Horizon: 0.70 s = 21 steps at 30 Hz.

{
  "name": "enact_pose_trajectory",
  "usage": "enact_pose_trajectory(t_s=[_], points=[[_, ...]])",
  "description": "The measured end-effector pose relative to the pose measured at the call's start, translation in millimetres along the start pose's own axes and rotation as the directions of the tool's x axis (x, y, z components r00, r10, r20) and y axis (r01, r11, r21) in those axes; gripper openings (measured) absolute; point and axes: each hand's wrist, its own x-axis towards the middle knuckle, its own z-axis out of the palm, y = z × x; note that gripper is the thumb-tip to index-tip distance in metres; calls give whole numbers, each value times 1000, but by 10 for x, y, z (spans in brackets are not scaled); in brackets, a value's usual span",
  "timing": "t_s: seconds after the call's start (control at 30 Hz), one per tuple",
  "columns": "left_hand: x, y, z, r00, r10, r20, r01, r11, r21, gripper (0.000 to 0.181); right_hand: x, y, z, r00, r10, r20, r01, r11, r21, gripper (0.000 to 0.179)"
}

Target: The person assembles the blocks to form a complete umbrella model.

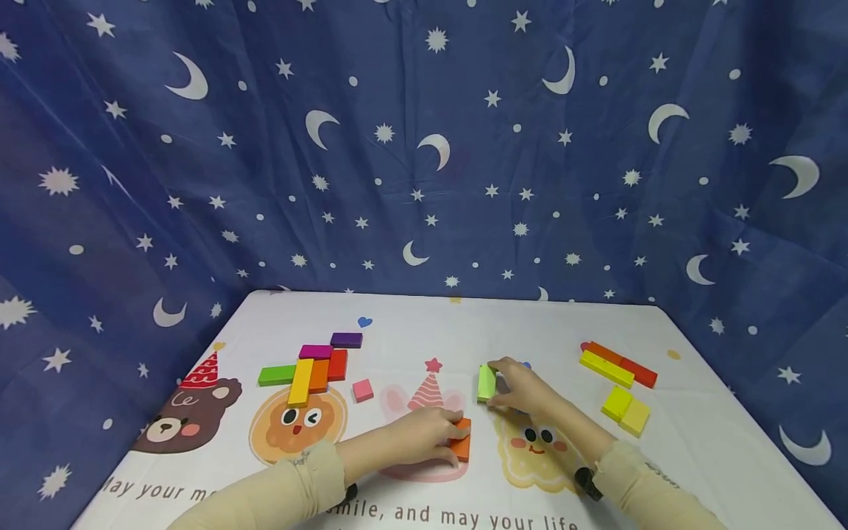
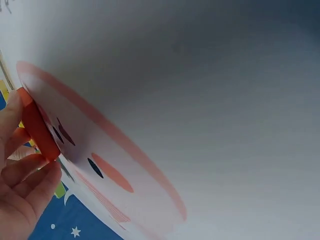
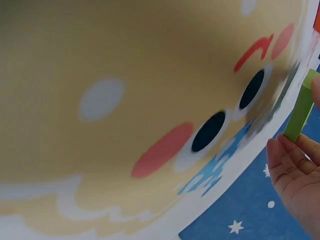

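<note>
My left hand [image 1: 424, 436] pinches an orange block [image 1: 461, 442] by its ends, low over the printed pink face near the middle of the table. In the left wrist view the thumb and fingertips hold that orange block [image 2: 37, 125] at both ends. To the right and a little farther back, my right hand [image 1: 520, 389] grips a light green block [image 1: 486, 383] between thumb and fingers. The right wrist view shows the same green block [image 3: 301, 107] at the right edge, fingertips at its lower end. A small pink block [image 1: 362, 390] lies left of both hands.
On the left, a yellow block [image 1: 300, 383] lies among green, orange, red, magenta and purple [image 1: 347, 340] blocks. To the right lie a long yellow block [image 1: 606, 369], a red block [image 1: 638, 372] with an orange one, and two yellow squares [image 1: 617, 403]. A starry blue curtain [image 1: 424, 147] borders the table.
</note>
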Motion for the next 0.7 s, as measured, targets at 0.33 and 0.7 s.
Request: enact_pose_trajectory(t_s=[0.33,0.7], points=[[-22,87,11,995,49,-84,-36,988,151,30,6,-120,114,991,-132,22,131,991,39,65],[11,116,35,992,-13,-129,27,994,104,18,99,-162,130,982,-163,97,157,985,65,63]])
